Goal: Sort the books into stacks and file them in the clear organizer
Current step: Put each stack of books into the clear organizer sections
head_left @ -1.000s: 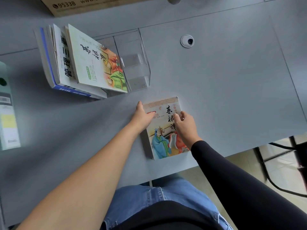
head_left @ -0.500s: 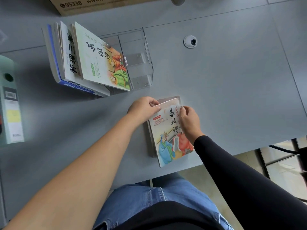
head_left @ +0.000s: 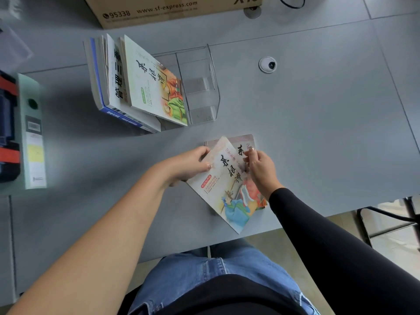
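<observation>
Near edge of the bench (head_left: 318,137): your left hand (head_left: 188,163) and right hand (head_left: 261,169) are gripping the top book (head_left: 225,189), fingers closed, peeling it off another book (head_left: 244,142) beneath. Farther back: three or so books (head_left: 136,83) are already leaning in the organizer (head_left: 202,87); these two are still waiting.

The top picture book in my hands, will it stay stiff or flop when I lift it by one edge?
Likely it bends some: the top picture book looks thin, with a soft cover. It probably feels light, since the left hand lifts one edge with fingertips only. Its glossy cover may slide over the matching book beneath, so the right hand should steady it.
</observation>
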`<state>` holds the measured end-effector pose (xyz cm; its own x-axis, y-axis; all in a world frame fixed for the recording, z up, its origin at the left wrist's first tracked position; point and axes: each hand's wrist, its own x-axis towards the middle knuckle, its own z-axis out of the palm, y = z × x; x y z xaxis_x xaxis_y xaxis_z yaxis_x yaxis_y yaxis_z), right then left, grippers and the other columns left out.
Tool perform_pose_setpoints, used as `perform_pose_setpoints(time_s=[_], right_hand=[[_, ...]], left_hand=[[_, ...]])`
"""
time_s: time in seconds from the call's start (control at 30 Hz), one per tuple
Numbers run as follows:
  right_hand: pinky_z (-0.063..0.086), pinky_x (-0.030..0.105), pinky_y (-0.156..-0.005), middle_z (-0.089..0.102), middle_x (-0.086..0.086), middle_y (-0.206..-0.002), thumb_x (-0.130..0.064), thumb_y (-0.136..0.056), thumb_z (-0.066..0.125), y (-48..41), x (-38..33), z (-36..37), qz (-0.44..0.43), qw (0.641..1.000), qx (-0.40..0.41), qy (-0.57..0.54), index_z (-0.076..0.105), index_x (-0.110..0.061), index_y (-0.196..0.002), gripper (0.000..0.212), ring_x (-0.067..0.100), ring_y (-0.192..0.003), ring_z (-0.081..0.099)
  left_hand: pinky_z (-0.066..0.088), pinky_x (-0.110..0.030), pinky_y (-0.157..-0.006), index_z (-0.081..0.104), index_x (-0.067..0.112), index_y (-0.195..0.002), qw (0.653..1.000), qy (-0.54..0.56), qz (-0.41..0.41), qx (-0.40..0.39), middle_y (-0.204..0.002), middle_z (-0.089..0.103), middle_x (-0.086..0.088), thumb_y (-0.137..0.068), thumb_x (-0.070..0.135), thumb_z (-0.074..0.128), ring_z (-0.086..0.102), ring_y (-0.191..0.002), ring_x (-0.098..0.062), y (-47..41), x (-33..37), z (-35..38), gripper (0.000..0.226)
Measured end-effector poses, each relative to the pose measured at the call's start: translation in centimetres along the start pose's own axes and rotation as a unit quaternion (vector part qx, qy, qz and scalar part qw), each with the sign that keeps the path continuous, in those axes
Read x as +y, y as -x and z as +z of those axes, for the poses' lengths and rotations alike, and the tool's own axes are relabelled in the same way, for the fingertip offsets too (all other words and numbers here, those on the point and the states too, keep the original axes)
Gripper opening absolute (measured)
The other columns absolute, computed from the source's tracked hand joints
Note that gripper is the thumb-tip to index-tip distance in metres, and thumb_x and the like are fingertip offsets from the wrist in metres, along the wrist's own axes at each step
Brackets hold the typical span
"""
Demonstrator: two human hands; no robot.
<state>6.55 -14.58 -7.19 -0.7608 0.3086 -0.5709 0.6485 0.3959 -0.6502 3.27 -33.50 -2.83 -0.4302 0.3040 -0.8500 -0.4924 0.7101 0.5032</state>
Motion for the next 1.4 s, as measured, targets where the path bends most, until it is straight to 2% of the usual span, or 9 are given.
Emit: perform_pose_setpoints(time_s=[0.13,0.23,0.4,0.5,0.7,0.83,1.13,1.3,1.4], right_hand=[[0.048,0.040,-0.077,0.063,0.034,-0.105,-0.026,-0.101,0.031,0.1,0.0,0.3,-0.014,1.000,0.008,0.006,0.057,0.015,-0.105,0.049,0.042,-0.089,0.059],[0.047,0.028,-0.064,0.060,0.026,-0.089,-0.027,-0.101,0.030,-0.1,-0.2,0.5,-0.008,1.000,0.002,0.005,0.059,0.012,-0.103,0.048,0.035,-0.080,0.056],[0.045,0.039,-0.074,0.063,0.028,-0.096,-0.026,-0.101,0.030,-0.1,-0.7,0.9,-0.012,1.000,0.000,0.014,0.060,0.012,-0.107,0.048,0.037,-0.086,0.057],[0.039,0.028,-0.069,0.059,0.007,-0.092,-0.028,-0.101,0.031,-0.3,-0.7,1.3,-0.011,1.000,-0.009,0.015,0.062,0.003,-0.110,0.045,0.020,-0.084,0.053],[0.038,0.027,-0.075,0.059,0.004,-0.096,-0.029,-0.100,0.032,-0.4,-0.8,1.9,-0.016,1.000,-0.010,0.014,0.062,0.001,-0.111,0.043,0.017,-0.088,0.053],[0.036,0.025,-0.059,0.058,0.005,-0.094,-0.029,-0.100,0.033,-0.7,-0.9,1.9,-0.022,0.999,-0.007,0.026,0.062,-0.002,-0.104,0.040,0.019,-0.085,0.052],[0.036,0.022,-0.057,0.059,0.020,-0.088,-0.027,-0.101,0.032,-0.6,-0.3,1.4,-0.026,0.999,0.007,0.018,0.058,0.002,-0.095,0.039,0.020,-0.081,0.050],[0.037,0.024,-0.057,0.063,0.028,-0.108,-0.028,-0.101,0.032,-0.7,0.1,1.1,0.001,1.000,0.013,0.009,0.059,0.008,-0.106,0.045,0.019,-0.080,0.049],[0.038,0.028,-0.059,0.064,0.026,-0.101,-0.030,-0.101,0.032,-0.9,0.1,1.2,0.004,1.000,0.010,0.013,0.059,0.008,-0.105,0.047,0.019,-0.079,0.049]], left_hand=[[0.050,-0.057,-0.092,0.037,0.038,-0.130,0.996,0.087,0.009,0.030,-0.120,0.066,-0.008,-0.095,0.019,0.049,0.068,-0.101,-0.029,2.3,-1.0,-1.6,0.042],[0.052,-0.057,-0.089,0.035,0.035,-0.137,0.990,0.103,0.026,0.091,-0.118,0.066,-0.008,-0.095,0.016,0.050,0.068,-0.099,-0.030,4.5,-1.3,-3.2,0.048],[0.053,-0.050,-0.090,0.040,0.027,-0.137,0.970,0.109,0.061,0.209,-0.125,0.063,-0.004,-0.093,0.015,0.053,0.066,-0.102,-0.027,8.6,-1.2,-6.6,0.047],[0.053,-0.049,-0.089,0.044,0.022,-0.135,0.950,0.116,0.076,0.280,-0.118,0.066,-0.008,-0.093,0.014,0.053,0.067,-0.097,-0.029,10.4,-0.8,-8.2,0.044],[0.050,-0.043,-0.095,0.046,0.024,-0.133,0.905,0.124,0.091,0.397,-0.122,0.061,0.003,-0.092,0.016,0.052,0.063,-0.103,-0.023,12.0,1.0,-11.0,0.042],[0.049,-0.032,-0.083,0.041,0.022,-0.135,0.887,0.135,0.080,0.434,-0.119,0.056,0.007,-0.094,0.017,0.047,0.059,-0.101,-0.018,10.7,2.8,-11.8,0.041],[0.049,-0.032,-0.064,0.044,0.024,-0.132,0.866,0.094,0.029,0.491,-0.132,0.058,-0.001,-0.092,0.017,0.044,0.063,-0.107,-0.026,9.2,4.4,-13.9,0.041],[0.055,-0.046,-0.085,0.042,0.028,-0.128,0.846,0.093,0.029,0.524,-0.132,0.059,-0.002,-0.084,0.022,0.044,0.064,-0.106,-0.029,10.2,3.4,-14.8,0.045],[0.055,-0.042,-0.077,0.040,0.028,-0.128,0.847,0.086,0.015,0.524,-0.132,0.058,-0.003,-0.084,0.021,0.041,0.062,-0.109,-0.030,9.8,3.6,-15.2,0.044]])
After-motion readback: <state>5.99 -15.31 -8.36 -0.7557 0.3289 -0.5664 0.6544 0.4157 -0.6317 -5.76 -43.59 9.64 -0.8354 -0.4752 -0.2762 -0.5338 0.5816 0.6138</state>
